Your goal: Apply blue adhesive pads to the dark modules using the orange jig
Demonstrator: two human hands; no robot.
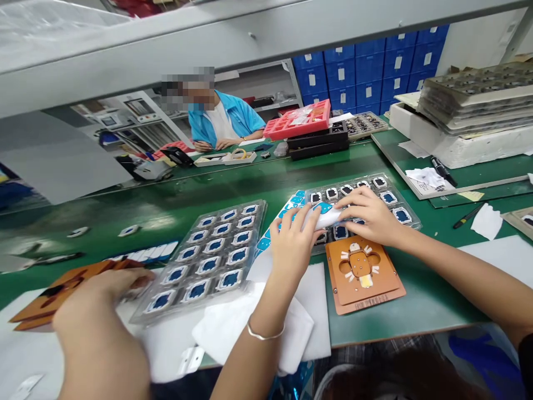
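My left hand [293,239], with a silver bangle at the wrist, has its fingers bent around a small white piece with a blue top [323,210]. From the other side, the fingertips of my right hand [368,216] close on the same piece; its exact kind is unclear. Below them lies an orange square fixture plate [360,272] with a cut-out and small white inserts. A sheet of blue stickers [266,241] lies partly behind my left hand. Under and behind both hands is a clear tray [410,214] of white-framed parts, partly covered.
Another person's blurred hand [104,289] reaches in at the left, beside a second clear tray [260,222] of blue-faced parts. White cloths [287,328] lie in front. Stacked trays [470,100] stand at right. Across the bench sits a co-worker in blue [245,114].
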